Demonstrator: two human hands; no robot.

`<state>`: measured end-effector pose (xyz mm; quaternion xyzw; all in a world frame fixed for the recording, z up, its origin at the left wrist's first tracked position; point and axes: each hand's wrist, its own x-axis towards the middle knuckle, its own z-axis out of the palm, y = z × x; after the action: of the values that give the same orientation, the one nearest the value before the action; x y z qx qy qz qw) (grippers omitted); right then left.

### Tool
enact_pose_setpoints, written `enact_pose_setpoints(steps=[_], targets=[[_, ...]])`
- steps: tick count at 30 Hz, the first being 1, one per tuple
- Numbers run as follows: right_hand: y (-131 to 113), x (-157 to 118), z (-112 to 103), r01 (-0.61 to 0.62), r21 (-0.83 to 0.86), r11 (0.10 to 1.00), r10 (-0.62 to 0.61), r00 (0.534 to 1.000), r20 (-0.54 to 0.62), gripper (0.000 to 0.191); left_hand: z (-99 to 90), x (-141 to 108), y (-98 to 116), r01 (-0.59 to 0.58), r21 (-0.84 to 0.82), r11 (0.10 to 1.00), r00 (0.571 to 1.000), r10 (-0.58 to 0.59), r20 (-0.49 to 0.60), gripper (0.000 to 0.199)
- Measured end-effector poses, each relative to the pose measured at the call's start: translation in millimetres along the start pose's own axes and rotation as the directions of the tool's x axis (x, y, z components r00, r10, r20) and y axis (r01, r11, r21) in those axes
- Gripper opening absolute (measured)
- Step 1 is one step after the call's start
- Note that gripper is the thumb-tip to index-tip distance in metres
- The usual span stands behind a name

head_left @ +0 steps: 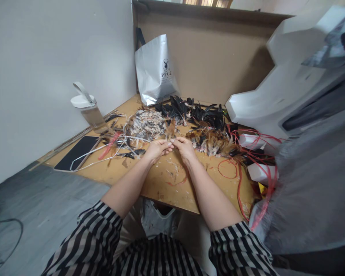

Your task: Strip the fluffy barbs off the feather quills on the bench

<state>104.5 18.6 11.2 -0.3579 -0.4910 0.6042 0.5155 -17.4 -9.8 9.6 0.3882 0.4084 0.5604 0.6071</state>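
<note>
The left hand and the right hand are meeting near the middle of the wooden table, and their fingertips are pinching the low end of a small brown feather bunch. The feathers are pointing up and away, to the far side. Just to the left and farther back, a pile of pale speckled feathers is lying on the table. Black feathers are lying at the far side, and brown and gold feathers are lying to the right of the hands. Red string is curling along the right side, by two white boxy things. On the left, a dark phone is lying flat, with white strips crossing over it. A bottle with a white lid is standing farther back on the left. A silver bag is standing at the far side.
</note>
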Motion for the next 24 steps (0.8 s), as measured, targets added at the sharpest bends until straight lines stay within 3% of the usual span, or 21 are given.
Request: enact_pose_setpoints(steps=[4,9,13,16,18,20,24], targets=[[2,0,2,-0.093,0.121,0.988,0.095,0.995,-0.011,0.023,-3.8,1,-3,0.042,-0.062,0.997,0.997,-0.038,0.065,0.018],[3,-2,6,-0.114,0.15,0.982,0.118,0.993,-0.022,0.025,-5.2,1,-4,0.043,-0.03,0.999,0.997,-0.04,0.073,0.017],[3,-3,7,-0.009,0.012,1.0,0.009,0.998,-0.064,0.022,-5.5,3,-4,0.016,-0.022,1.0,0.999,-0.015,0.032,0.016],[1,-4,7,0.127,-0.209,0.97,-0.132,0.991,-0.009,0.023,-7.4,4,-3,0.023,-0.097,0.995,1.0,-0.023,0.003,0.016],[1,-5,5,0.235,-0.397,0.888,-0.225,0.972,0.071,0.025,-9.0,5,-3,0.028,-0.149,0.988,1.0,-0.029,-0.005,0.018],[0,-7,4,0.341,-0.567,0.75,-0.314,0.938,0.15,0.028,-10.3,5,-2,0.03,-0.177,0.984,0.999,-0.031,-0.006,0.019],[-5,-13,3,0.444,-0.757,0.479,-0.404,0.878,0.259,0.025,-11.6,5,-2,0.048,-0.203,0.978,0.999,-0.046,0.013,0.019]])
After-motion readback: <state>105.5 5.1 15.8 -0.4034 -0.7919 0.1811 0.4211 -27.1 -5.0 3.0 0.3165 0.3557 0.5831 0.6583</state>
